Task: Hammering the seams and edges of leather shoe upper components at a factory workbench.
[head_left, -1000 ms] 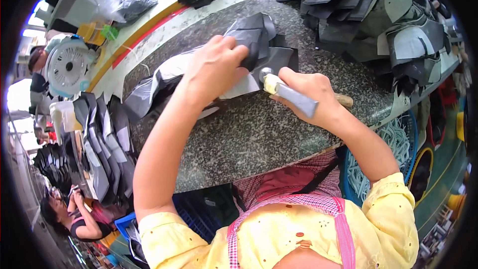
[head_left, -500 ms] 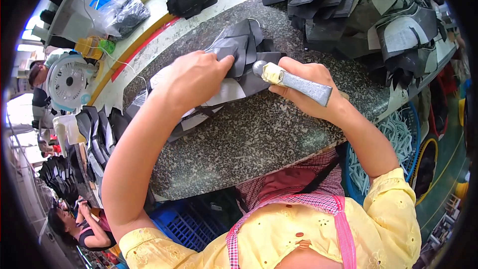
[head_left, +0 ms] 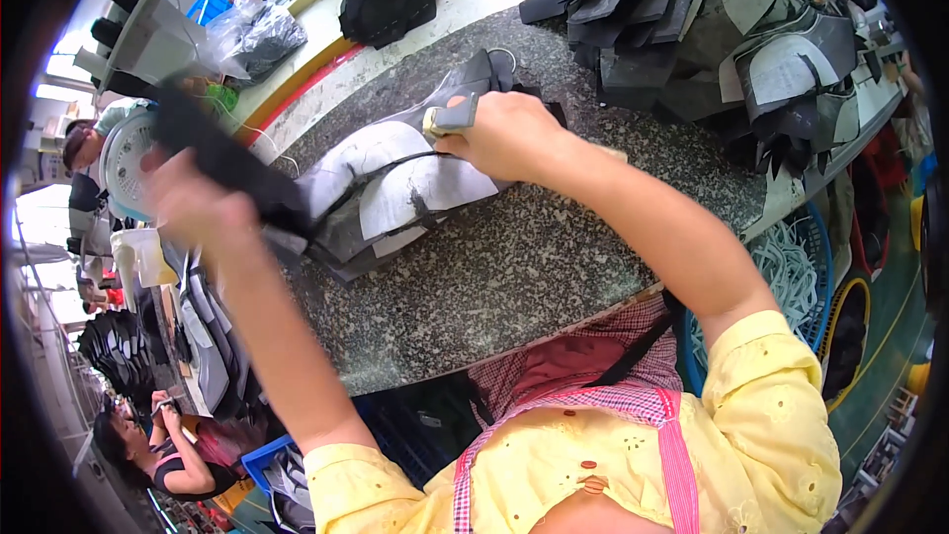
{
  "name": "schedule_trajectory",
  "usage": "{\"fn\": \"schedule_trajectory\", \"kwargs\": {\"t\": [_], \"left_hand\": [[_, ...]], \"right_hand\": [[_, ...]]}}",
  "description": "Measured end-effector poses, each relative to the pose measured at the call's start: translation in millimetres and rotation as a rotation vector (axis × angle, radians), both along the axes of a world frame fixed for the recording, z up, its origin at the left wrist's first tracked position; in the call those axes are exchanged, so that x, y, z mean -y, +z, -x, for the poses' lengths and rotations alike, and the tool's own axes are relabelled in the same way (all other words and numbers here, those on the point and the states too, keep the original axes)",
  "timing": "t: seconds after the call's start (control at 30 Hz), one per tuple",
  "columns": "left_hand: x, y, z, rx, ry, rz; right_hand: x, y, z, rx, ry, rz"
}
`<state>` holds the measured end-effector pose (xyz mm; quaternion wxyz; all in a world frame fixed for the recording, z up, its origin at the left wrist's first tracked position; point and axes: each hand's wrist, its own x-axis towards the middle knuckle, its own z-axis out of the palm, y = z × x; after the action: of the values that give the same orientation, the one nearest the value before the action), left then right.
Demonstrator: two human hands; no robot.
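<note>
A dark, long, floppy piece of shoe material (head_left: pixel 222 163) is up in the air at the left, just past the edge of the speckled grey stone table (head_left: pixel 514 277). The left hand (head_left: pixel 193 208) is closed around it, and both look blurry. One end of the piece pokes up above the hand, and the other end reaches down toward a pile of grey and white cut shoe pieces (head_left: pixel 390 193) lying on the table just beside it. I cannot count the pieces in that pile, because they lie on top of each other. The right hand (head_left: pixel 509 133) rests on the far side of the same pile and is wrapped tight around one small tool with a pale tip and a grey handle (head_left: pixel 450 119). Behind that hand, at the far right of the table, is a big heap of black and grey shoe parts (head_left: pixel 732 30). One clear plastic bag (head_left: pixel 252 35) sits far off at the top left.
</note>
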<state>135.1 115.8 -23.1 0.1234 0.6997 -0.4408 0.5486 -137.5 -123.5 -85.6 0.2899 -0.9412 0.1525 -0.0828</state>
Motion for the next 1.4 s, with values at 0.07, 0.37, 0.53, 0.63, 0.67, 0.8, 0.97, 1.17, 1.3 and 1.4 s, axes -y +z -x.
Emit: {"fn": "schedule_trajectory", "kwargs": {"t": [0.07,0.37,0.53,0.63,0.67,0.8,0.97,1.17,1.3,1.4], "left_hand": [[-102,87,16,0.092,0.802,0.009],[31,-89,343,-0.759,-0.358,-0.622],[34,-94,362,-0.867,-0.36,-0.539],[29,-85,357,-0.936,-0.46,-0.637],[27,-77,345,-0.94,-0.468,-0.646],[47,-72,282,-1.071,-0.448,-0.584],[60,-103,253,-1.107,-0.762,-0.589],[67,-105,241,-1.296,-0.83,-0.612],[66,-111,237,-1.246,-0.92,-0.579],[67,-115,233,-1.214,-0.993,-0.563]], "right_hand": [[-2,3,-3,0.049,0.034,0.009],[-4,13,74,0.244,0.131,-0.217],[-13,14,161,0.112,0.306,-0.224],[-23,4,172,-0.041,0.237,-0.099],[-24,1,172,-0.045,0.228,-0.106],[-25,-3,175,0.032,0.252,0.025],[-28,-7,177,0.072,0.191,-0.005],[-32,-3,173,0.067,0.142,-0.076],[-32,0,171,0.031,0.132,-0.109],[-30,5,164,0.019,0.133,-0.12]]}}
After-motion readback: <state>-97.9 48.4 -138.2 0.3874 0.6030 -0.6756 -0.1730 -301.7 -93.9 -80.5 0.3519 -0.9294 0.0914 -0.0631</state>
